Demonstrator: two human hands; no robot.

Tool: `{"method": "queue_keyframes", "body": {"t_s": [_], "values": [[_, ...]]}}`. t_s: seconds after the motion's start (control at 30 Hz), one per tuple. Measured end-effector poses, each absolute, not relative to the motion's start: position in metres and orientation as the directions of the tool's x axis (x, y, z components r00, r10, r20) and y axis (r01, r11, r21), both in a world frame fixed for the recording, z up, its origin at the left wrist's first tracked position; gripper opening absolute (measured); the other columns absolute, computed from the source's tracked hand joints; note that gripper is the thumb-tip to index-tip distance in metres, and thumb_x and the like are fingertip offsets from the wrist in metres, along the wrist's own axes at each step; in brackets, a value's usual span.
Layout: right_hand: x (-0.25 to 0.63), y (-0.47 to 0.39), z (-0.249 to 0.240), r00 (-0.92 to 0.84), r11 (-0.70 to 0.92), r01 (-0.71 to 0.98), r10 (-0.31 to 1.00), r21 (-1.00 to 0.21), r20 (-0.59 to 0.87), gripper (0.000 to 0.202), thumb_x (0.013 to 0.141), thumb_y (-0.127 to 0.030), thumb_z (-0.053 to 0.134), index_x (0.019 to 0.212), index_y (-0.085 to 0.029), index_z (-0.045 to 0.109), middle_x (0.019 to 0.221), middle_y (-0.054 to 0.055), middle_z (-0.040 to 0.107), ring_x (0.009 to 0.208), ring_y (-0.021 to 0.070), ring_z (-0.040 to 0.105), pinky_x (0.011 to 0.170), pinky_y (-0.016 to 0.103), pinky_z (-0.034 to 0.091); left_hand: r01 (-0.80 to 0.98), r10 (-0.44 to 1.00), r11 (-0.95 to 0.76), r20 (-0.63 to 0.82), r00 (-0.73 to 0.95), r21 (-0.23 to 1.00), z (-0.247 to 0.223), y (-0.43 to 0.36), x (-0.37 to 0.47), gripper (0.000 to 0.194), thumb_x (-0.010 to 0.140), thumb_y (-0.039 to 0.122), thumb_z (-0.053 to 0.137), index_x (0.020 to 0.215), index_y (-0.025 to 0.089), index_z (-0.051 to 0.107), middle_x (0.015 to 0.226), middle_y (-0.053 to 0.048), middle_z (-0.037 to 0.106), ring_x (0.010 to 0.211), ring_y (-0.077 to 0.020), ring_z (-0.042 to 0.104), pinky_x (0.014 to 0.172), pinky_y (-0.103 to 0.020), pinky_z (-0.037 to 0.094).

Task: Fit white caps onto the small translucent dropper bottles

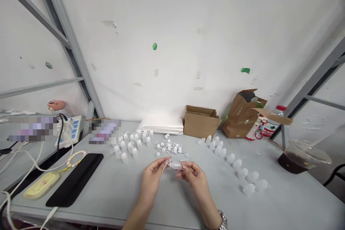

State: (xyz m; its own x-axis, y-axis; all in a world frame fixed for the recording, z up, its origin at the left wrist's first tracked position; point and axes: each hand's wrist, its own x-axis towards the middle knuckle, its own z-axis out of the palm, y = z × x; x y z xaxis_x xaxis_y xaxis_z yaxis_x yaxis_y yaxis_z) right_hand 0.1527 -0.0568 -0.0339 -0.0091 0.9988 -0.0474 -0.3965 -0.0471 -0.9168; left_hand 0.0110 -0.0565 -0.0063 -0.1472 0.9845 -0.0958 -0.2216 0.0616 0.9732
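Between my two hands, above the grey table, a small translucent white bottle (175, 165) lies on its side. My right hand (194, 176) pinches its right end. At its left end, my left hand (156, 174) is closed on a small white cap (169, 161) with a thin strap. Just beyond my hands lies a loose pile of white caps (169, 146) with straps. Several capped white bottles (130, 147) stand to the left of the pile. On the right, a slanting row of translucent bottles (237, 164) without visible caps reaches toward the table's front.
White sheets (161, 125) are stacked by the wall, beside an open cardboard box (201, 122) and a brown paper bag (239, 116). A dark drink (293, 161) stands at far right. Leftward are a black pad (75, 179), a yellow case (42, 185), cables and a power strip (72, 129).
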Motion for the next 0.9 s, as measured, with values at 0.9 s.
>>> {"method": "queue_keyframes", "body": {"t_s": [0.9], "values": [[0.143, -0.067, -0.024, -0.039, 0.006, -0.303, 0.999, -0.953, 0.018, 0.031, 0.058, -0.037, 0.077, 0.079, -0.018, 0.063, 0.067, 0.002, 0.068, 0.063, 0.0171, 0.064, 0.066, 0.030, 0.050, -0.485, 0.990, 0.143, -0.124, 0.071, 0.863, -0.012, -0.062, 0.005, 0.031, 0.067, 0.040, 0.066, 0.086, 0.015, 0.070, 0.105, -0.013, 0.067, 0.110, -0.0290, 0.053, 0.099, -0.042, 0.032]]}}
